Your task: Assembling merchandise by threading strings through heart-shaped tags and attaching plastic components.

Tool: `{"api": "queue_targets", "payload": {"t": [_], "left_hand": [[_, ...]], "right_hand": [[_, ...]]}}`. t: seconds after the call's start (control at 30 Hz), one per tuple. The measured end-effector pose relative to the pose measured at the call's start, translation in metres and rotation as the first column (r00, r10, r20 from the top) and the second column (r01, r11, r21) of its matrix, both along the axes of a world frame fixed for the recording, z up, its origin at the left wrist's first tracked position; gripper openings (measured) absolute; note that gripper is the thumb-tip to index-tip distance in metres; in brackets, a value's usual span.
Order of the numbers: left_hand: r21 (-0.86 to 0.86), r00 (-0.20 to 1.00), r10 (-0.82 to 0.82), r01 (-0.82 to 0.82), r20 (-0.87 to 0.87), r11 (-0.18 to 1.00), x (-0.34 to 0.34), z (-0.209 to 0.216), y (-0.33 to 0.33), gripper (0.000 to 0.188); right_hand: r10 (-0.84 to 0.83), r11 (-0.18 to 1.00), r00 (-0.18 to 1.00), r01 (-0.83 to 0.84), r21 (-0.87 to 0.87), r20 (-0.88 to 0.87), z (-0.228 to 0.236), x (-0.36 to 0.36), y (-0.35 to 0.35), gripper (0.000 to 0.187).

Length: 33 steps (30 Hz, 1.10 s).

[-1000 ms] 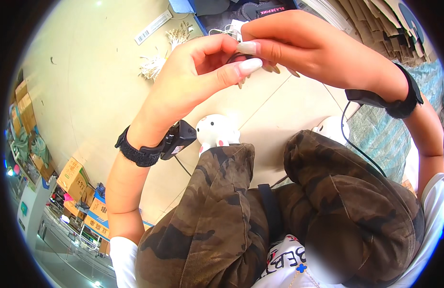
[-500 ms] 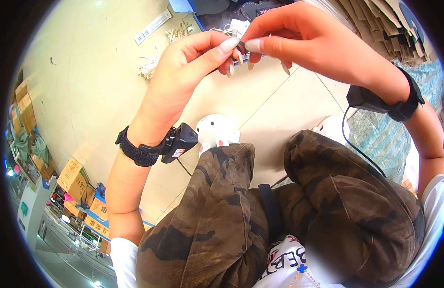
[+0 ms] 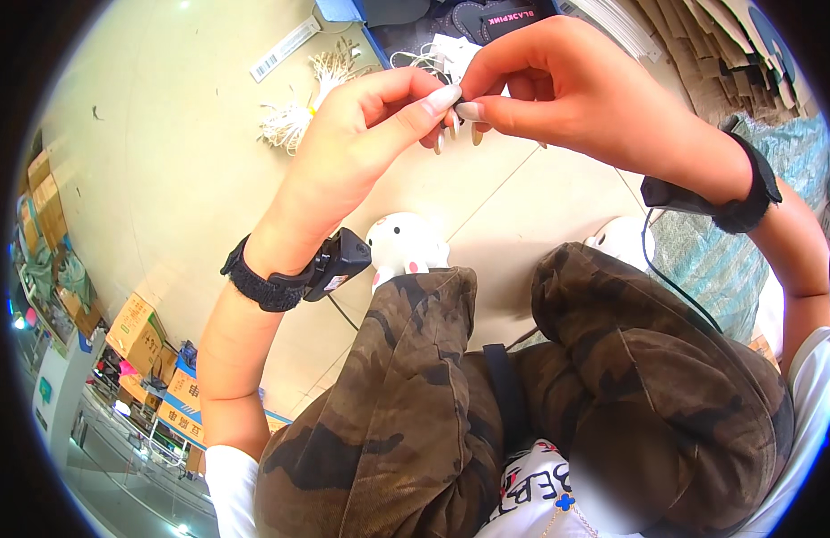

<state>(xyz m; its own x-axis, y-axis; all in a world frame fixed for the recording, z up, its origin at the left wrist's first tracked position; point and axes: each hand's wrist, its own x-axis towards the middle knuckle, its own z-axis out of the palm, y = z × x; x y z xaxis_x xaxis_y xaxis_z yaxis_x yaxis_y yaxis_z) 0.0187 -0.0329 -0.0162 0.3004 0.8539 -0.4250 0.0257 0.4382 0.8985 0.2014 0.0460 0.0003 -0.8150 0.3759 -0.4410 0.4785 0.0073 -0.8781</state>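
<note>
Both hands are raised above the floor at the top of the view, fingertips meeting. My left hand (image 3: 365,125) pinches a small black thing (image 3: 458,106), perhaps a cord or thin strap, between thumb and fingers. My right hand (image 3: 590,99) comes from the other side and pinches the same black thing. Fingers cover most of it, so its kind does not show. Close behind the fingertips are a white tag (image 3: 452,56) and thin white strings. To the left of my left hand, a bundle of white strings (image 3: 289,125) lies on the floor.
A blue box (image 3: 374,40) holding dark flat pieces stands behind my hands. Stacked brown cardboard (image 3: 702,54) fills the far right, above a woven plastic sack (image 3: 715,260). White slippers (image 3: 401,240) are below my hands. Cardboard cartons (image 3: 137,336) stand at the left.
Both hands have shifted slightly down and drawn closer together at the fingertips. More of the white tag, the strings and the dark pieces in the box shows now.
</note>
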Motion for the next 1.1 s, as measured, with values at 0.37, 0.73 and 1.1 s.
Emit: {"api": "queue_targets", "payload": {"t": [0.37, 0.73, 1.1], "left_hand": [[0.021, 0.991, 0.124, -0.125, 0.045, 0.992, 0.007, 0.000, 0.004, 0.018], [0.139, 0.991, 0.131, -0.132, 0.015, 0.981, 0.008, 0.007, 0.003, 0.016], [0.050, 0.999, -0.010, 0.011, -0.030, 0.999, 0.009, 0.007, 0.003, 0.019]], "right_hand": [[-0.296, 0.955, 0.939, 0.285, -0.085, -0.177, -0.011, 0.001, -0.015, 0.013], [-0.261, 0.963, 0.950, 0.270, 0.028, -0.172, -0.007, 0.002, -0.015, 0.017], [0.020, 1.000, 0.986, -0.017, 0.020, -0.167, 0.012, 0.007, 0.006, 0.015]]}}
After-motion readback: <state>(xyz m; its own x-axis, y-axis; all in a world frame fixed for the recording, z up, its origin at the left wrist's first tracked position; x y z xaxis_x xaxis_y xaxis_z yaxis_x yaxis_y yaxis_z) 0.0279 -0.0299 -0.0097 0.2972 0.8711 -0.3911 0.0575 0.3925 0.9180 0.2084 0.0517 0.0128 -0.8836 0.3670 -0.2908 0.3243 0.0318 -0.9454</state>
